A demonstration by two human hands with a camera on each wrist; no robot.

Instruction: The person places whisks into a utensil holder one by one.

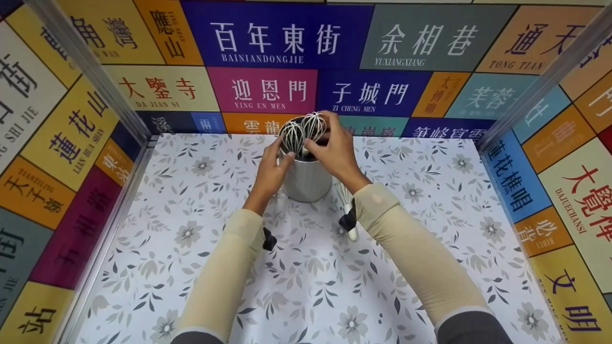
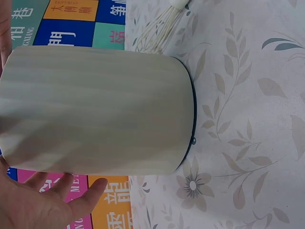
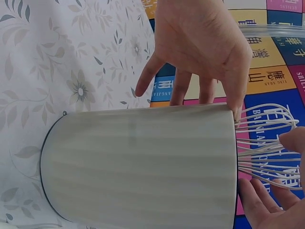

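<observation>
A pale grey ribbed canister (image 1: 308,181) stands upright on the table with two wire whisks in it, heads up. My left hand (image 1: 271,174) holds the canister at its left rim, thumb at the edge and the other fingers behind the side. The left whisk (image 1: 291,136) is right beside that thumb. Over the mouth, my right hand (image 1: 338,150) grips the right whisk (image 1: 314,123) by its wires between thumb and fingers. The whisks' handles are hidden inside the canister. Another whisk (image 1: 343,195) lies on the table, partly covered by my right wrist.
The table cover (image 1: 191,267) is white with grey flowers and leaves. Close behind the canister rises a wall of coloured panels (image 1: 263,91) with lettering. Similar panels stand at both sides, with metal posts (image 1: 103,81) at the corners.
</observation>
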